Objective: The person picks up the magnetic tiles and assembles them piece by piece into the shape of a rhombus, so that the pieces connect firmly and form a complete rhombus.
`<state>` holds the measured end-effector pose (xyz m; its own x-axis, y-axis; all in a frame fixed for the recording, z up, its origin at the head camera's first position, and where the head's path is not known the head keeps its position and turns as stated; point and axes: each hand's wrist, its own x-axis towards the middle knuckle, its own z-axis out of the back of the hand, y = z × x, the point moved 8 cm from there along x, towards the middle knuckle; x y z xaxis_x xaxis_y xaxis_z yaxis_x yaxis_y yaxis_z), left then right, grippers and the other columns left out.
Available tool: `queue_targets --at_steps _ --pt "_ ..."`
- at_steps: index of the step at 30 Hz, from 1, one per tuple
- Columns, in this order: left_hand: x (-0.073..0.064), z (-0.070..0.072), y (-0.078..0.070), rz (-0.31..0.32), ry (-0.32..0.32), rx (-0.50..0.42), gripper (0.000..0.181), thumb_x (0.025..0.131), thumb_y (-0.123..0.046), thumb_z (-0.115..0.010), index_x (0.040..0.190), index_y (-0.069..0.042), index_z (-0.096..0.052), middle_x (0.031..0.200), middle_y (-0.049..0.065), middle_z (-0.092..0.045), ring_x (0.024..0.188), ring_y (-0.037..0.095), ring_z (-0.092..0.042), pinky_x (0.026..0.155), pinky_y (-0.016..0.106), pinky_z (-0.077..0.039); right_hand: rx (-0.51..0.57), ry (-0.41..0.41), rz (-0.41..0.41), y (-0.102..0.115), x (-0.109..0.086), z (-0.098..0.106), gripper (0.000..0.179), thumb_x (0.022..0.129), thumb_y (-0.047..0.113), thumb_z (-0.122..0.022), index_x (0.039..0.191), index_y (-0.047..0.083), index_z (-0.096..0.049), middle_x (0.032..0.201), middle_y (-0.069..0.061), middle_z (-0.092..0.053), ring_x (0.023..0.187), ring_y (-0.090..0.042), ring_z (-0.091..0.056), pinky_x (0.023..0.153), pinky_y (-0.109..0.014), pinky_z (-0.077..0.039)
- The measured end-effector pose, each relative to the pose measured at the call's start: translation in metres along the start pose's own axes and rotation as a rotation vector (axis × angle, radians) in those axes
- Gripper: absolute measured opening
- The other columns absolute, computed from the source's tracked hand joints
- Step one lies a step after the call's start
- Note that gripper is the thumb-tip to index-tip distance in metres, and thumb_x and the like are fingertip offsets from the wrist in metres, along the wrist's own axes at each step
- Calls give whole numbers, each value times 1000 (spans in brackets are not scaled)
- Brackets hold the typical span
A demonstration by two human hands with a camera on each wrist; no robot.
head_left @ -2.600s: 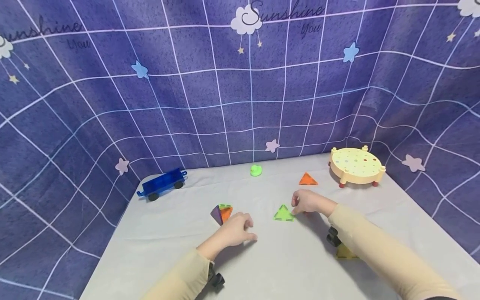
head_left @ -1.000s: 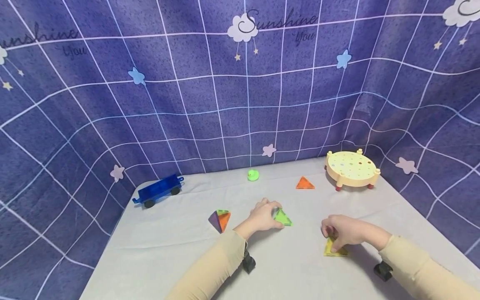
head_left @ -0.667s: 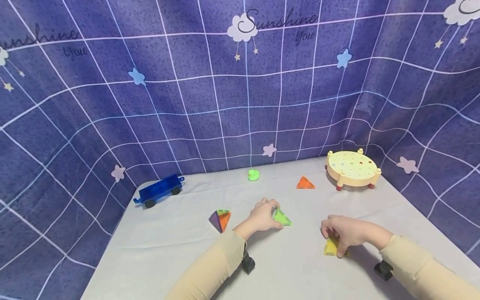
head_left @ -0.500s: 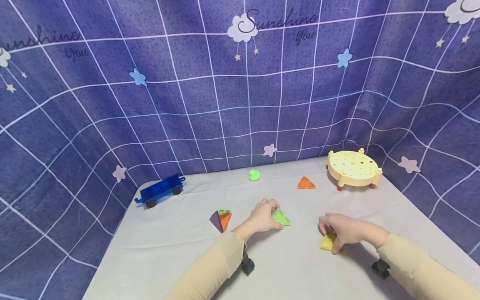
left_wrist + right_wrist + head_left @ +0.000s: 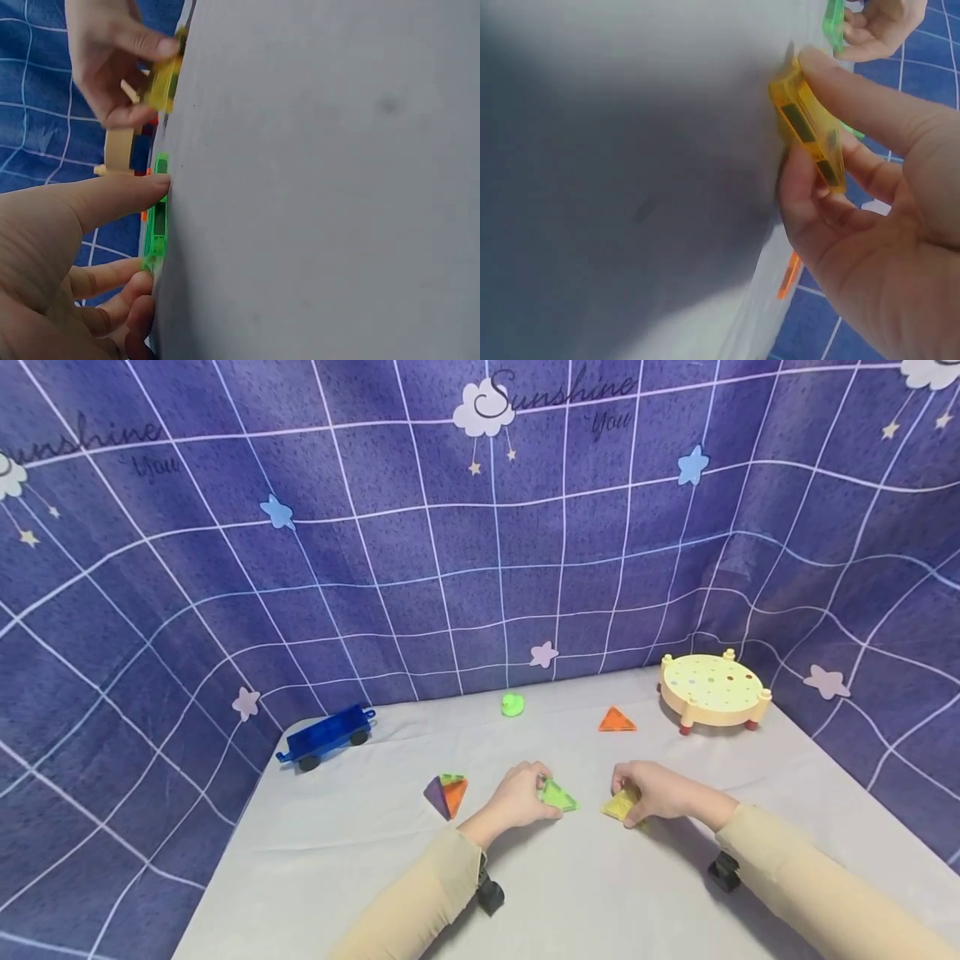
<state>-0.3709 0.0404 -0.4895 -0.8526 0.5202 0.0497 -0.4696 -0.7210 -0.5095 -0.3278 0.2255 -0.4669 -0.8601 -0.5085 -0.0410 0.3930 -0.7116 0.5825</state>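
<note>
In the head view my left hand (image 5: 517,797) pinches a green triangular magnetic tile (image 5: 558,796) lying on the table. The left wrist view shows thumb and fingertips at opposite ends of this green tile (image 5: 157,217). To its right, my right hand (image 5: 660,792) grips a yellow triangular magnetic tile (image 5: 619,804) between thumb and fingers. Dark magnet strips show along the edge of that yellow tile (image 5: 802,124) in the right wrist view. A small gap separates the two tiles. Left of my left hand sits a joined piece of purple, orange and green tiles (image 5: 448,795).
An orange triangular tile (image 5: 617,720) lies further back. Behind it to the right stands a round cream toy table (image 5: 712,689) with short legs. A green toy duck (image 5: 512,704) sits at the back, and a blue wheeled wagon (image 5: 327,735) at the left. A patterned curtain (image 5: 420,543) borders the table.
My right hand has left the green tile's side, gripped the yellow tile and brought it leftward and back, toward the green one. My left hand has moved right and taken the green tile.
</note>
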Motion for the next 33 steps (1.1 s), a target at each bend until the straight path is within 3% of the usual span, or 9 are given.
queue_targets --at_steps 8,11,15,18,24,33 --pt "-2 0 7 2 -27 -17 60 71 -34 -93 117 -8 -64 95 -2 -54 87 14 -49 79 28 -45 -33 -55 -73 4 38 3 34 75 4 -88 99 7 -63 84 -2 -62 75 -15 -52 70 -35 -46" --pt "-3 -1 9 1 -10 -48 60 72 -33 -93 117 -7 -62 96 -1 -54 87 14 -47 78 28 -44 -56 -70 -77 7 50 3 31 76 1 -85 99 5 -65 82 -2 -62 73 -15 -53 69 -34 -46" --pt "-5 2 9 -46 26 -94 64 71 -27 -94 121 -3 -61 99 1 -55 89 14 -49 82 28 -46 -60 -86 -90 10 61 3 30 76 -1 -84 100 3 -66 83 -4 -64 72 -15 -53 67 -33 -46" --pt "-5 5 10 -81 50 -131 67 68 -19 -95 123 0 -61 100 2 -56 90 14 -51 84 28 -47 -63 -99 -86 13 67 3 29 77 -1 -82 101 2 -67 83 -3 -65 73 -15 -55 69 -33 -48" --pt "-7 7 14 -78 87 -155 68 69 -16 -95 126 0 -61 100 1 -56 91 14 -52 83 26 -46 -64 -130 -32 23 74 1 29 75 -4 -80 101 1 -67 78 -1 -62 70 -14 -55 68 -33 -50" --pt "-9 7 17 -70 69 -173 67 69 -16 -95 125 1 -62 100 2 -56 91 16 -52 82 26 -46 -52 -157 -13 25 77 -4 32 74 -3 -81 103 0 -68 76 1 -61 67 -12 -53 67 -32 -48"
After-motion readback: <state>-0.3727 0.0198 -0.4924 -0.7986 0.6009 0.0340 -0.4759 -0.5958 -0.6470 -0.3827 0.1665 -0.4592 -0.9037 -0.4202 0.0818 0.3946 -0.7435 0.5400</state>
